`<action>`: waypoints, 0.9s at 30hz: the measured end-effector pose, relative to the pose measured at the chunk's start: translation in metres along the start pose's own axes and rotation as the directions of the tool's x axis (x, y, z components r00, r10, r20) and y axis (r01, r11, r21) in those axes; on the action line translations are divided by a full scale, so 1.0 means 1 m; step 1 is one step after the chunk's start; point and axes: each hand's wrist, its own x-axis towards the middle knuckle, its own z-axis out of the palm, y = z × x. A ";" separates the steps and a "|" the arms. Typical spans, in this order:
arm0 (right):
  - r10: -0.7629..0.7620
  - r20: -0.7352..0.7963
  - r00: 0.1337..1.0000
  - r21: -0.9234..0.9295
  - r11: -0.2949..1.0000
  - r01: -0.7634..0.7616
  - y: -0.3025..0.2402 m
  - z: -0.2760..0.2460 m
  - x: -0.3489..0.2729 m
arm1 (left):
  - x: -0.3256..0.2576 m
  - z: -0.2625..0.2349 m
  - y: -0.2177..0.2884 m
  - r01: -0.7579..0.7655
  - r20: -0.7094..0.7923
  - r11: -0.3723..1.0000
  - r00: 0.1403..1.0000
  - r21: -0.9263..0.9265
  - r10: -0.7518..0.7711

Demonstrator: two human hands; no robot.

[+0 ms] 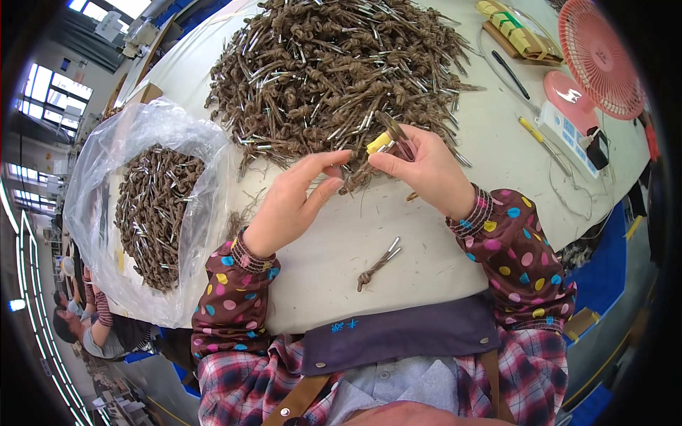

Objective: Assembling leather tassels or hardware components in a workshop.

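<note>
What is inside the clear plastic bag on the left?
The clear plastic bag holds a heap of brown knotted cords with metal tips. Whatever lies beneath the heap is covered.

My white worktop (398,234) is carrying a big heap of knotted brown cords (334,67), one loose cord (376,265), a pink fan (593,64) and a black pen (510,74).

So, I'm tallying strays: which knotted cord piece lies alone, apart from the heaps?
The knotted cord piece on the bare table below both hands, near the person's apron; the others sit in the pile or bag.
</note>
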 end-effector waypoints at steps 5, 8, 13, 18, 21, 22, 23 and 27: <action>-0.024 -0.021 0.999 0.006 1.000 0.024 0.000 0.004 0.000 | -0.002 0.003 -0.005 0.168 0.152 0.973 0.978 -0.156 -0.145; -0.030 -0.036 0.999 -0.020 0.999 0.030 0.000 0.005 -0.001 | -0.002 0.004 -0.008 0.274 0.163 0.927 0.958 -0.256 -0.238; -0.037 -0.051 0.998 -0.126 0.992 0.030 0.006 0.003 0.000 | -0.003 0.012 -0.009 -0.045 -0.015 0.994 0.999 -0.096 0.044; -0.040 -0.021 0.999 -0.044 0.998 0.039 0.007 0.005 0.000 | -0.009 0.018 -0.010 -0.021 -0.031 0.989 0.999 -0.146 0.017; -0.046 0.001 0.999 -0.094 0.995 0.046 -0.004 0.004 -0.003 | -0.010 0.021 -0.011 0.024 -0.015 0.992 1.000 -0.122 -0.026; -0.047 0.002 0.999 -0.093 0.995 0.047 -0.006 0.004 -0.004 | -0.011 0.022 -0.010 0.058 -0.008 0.989 0.998 -0.133 -0.059; -0.087 -0.004 0.996 -0.199 0.976 0.084 -0.008 0.005 -0.006 | -0.011 0.024 -0.010 0.058 -0.008 0.990 0.998 -0.131 -0.060; -0.190 -0.001 0.982 -0.358 0.917 0.177 -0.011 0.008 -0.011 | -0.011 0.027 -0.008 0.108 0.094 0.936 0.992 -0.335 -0.081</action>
